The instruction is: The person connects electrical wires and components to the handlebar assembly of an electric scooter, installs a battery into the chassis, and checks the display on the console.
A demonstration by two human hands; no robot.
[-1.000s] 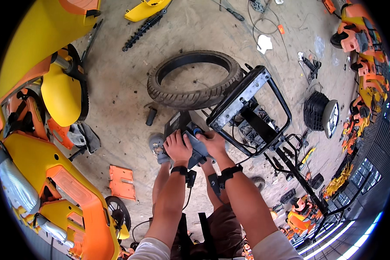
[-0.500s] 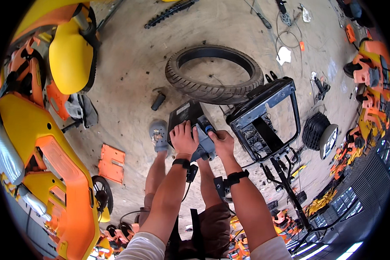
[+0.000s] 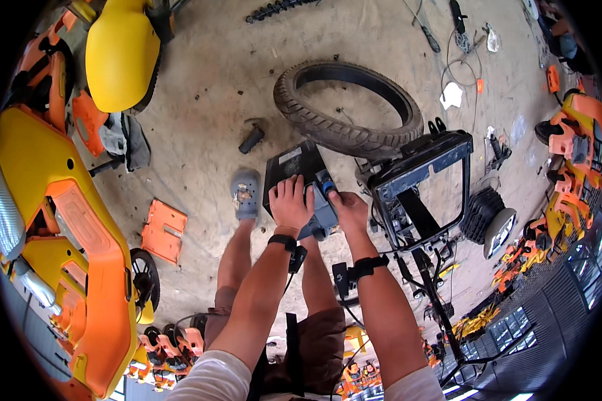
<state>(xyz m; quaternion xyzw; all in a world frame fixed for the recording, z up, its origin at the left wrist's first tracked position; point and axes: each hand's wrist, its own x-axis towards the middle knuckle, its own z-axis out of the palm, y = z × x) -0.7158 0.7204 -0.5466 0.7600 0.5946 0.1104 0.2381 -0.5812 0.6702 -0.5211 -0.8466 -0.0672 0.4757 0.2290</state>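
A black box (image 3: 294,162) with a pale label and a grey end section stands on the floor between my feet. It looks like a battery pack. My left hand (image 3: 291,202) lies on its top, palm down with the fingers stretched out. At the box's right edge my right hand (image 3: 349,208) is closed, thumb and fingers beside a small blue part (image 3: 328,186) on the grey section. The fingers partly hide that part, so its kind cannot be made out.
A tyre (image 3: 354,137) lies beyond the box, touching or close to a black metal frame (image 3: 465,167) on the right. A round lamp (image 3: 500,232) sits past the frame. An orange panel (image 3: 164,230) and a yellow-orange vehicle body (image 3: 40,160) are at left; a black cylinder (image 3: 251,139) lies ahead.
The view has shifted, so the surroundings sit differently in the picture. Both hands stay at the box, the left on top and the right at the blue part.
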